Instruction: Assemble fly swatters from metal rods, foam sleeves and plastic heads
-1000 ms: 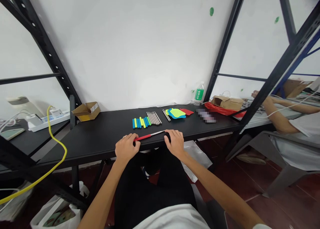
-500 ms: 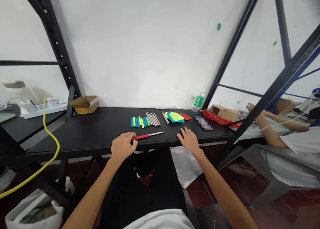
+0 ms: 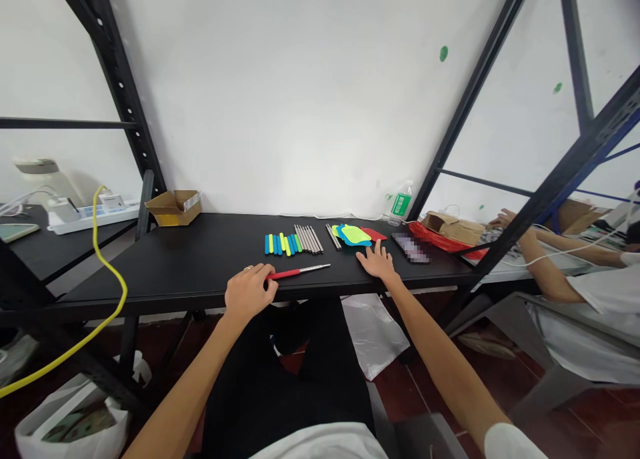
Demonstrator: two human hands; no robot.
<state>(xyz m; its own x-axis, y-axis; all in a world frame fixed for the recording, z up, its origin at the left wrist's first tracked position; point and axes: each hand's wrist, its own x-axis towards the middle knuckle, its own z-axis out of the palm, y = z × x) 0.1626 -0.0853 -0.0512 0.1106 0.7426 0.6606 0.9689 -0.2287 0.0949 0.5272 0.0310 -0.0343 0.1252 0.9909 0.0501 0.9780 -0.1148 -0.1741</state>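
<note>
My left hand (image 3: 247,290) rests at the front edge of the black table (image 3: 190,265) and pinches the red handle end of a thin tool with a metal rod (image 3: 299,271), which lies flat. My right hand (image 3: 376,262) is flat on the table with fingers spread, just in front of a stack of coloured flat shapes (image 3: 354,235) in blue, yellow-green and red. Behind the tool lie a row of blue, green and yellow handles (image 3: 281,243) and a bundle of grey metal rods (image 3: 309,239).
A small cardboard box (image 3: 173,207) stands at the back left, a water bottle (image 3: 401,203) at the back right. Black shelf posts frame the table. A yellow cable (image 3: 103,259) hangs at left. Another person's arm (image 3: 543,262) rests on the neighbouring table at right.
My right hand let go of the rod's tip and moved right and away, up to the coloured shapes. My left hand kept the red handle in place.
</note>
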